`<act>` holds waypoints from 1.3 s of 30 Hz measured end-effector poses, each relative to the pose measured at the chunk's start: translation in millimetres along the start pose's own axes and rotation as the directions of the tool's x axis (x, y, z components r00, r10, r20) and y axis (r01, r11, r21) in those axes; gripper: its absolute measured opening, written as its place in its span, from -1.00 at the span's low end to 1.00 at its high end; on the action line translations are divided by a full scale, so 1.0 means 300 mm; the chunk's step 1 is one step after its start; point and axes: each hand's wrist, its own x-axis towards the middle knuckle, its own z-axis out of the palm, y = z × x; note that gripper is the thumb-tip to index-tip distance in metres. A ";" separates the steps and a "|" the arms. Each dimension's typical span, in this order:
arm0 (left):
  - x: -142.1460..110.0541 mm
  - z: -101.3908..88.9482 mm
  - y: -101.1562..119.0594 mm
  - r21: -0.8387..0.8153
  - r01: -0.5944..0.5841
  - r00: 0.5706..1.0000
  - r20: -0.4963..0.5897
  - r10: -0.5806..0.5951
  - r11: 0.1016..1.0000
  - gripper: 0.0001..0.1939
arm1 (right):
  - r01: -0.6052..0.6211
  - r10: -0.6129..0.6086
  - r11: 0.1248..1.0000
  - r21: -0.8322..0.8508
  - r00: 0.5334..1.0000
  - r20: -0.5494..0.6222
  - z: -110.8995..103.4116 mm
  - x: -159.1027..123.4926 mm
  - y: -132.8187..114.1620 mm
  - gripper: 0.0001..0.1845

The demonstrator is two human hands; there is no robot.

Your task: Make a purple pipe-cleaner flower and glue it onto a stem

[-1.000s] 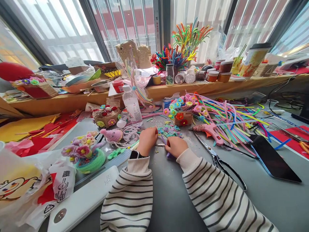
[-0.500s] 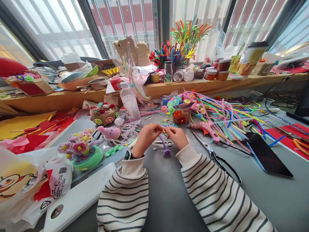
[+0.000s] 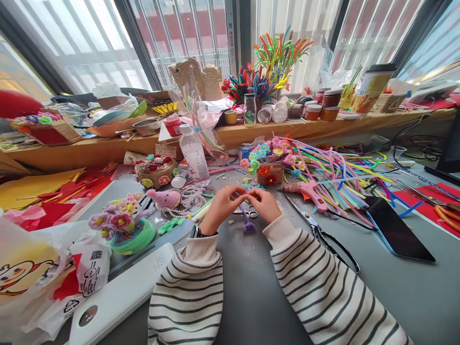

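Note:
My left hand and my right hand meet at the fingertips above the middle of the grey table. Both are closed in a pinch, and whatever lies between the fingers is hidden. Just below them is a fuzzy purple pipe-cleaner flower; its stem runs up behind the fingers, and I cannot tell whether they touch it. A small pair of scissors lies partly covered behind my hands. Beyond, a woven basket carries several pipe-cleaner flowers.
Right of my hands lie a pink glue gun, large black-handled scissors, a dark phone and a heap of pipe cleaners. On the left are a green flower pot, a clear bottle and a long white device.
The fingertips have drawn closer together, and the small yellow bit that showed between them is now hidden. The view has shifted slightly.

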 end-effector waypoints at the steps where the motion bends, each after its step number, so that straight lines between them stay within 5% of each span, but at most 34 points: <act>1: 0.000 0.005 0.001 -0.001 0.001 1.000 0.006 -0.001 1.000 -0.75 | 0.012 -0.012 1.000 -0.019 1.000 0.007 0.000 -0.001 0.000 -0.83; 12: -0.002 0.020 0.012 0.246 0.018 1.000 0.003 -0.019 0.969 -0.66 | 0.012 -0.012 1.000 0.005 1.000 -0.011 0.007 -0.001 0.007 -0.76; 21: 0.005 0.032 0.030 0.147 0.050 0.999 -0.005 -0.050 0.988 -0.66 | 0.031 -0.027 0.994 0.105 0.999 -0.043 0.017 -0.004 0.002 -0.76; 28: 0.002 0.017 0.024 0.067 0.166 0.953 -0.268 -0.142 0.984 -0.63 | 0.084 -0.078 0.996 0.010 0.958 -0.277 0.007 -0.007 -0.005 -0.80; 31: 0.003 0.015 0.021 0.013 0.108 0.951 -0.292 -0.100 0.994 -0.69 | 0.107 -0.106 0.994 -0.010 0.961 -0.254 0.006 -0.011 -0.009 -0.81; 39: 0.004 0.026 0.015 0.029 -0.120 0.985 -0.120 0.122 0.992 -0.85 | 0.145 -0.151 0.989 -0.041 0.961 -0.232 0.006 -0.013 -0.003 -0.83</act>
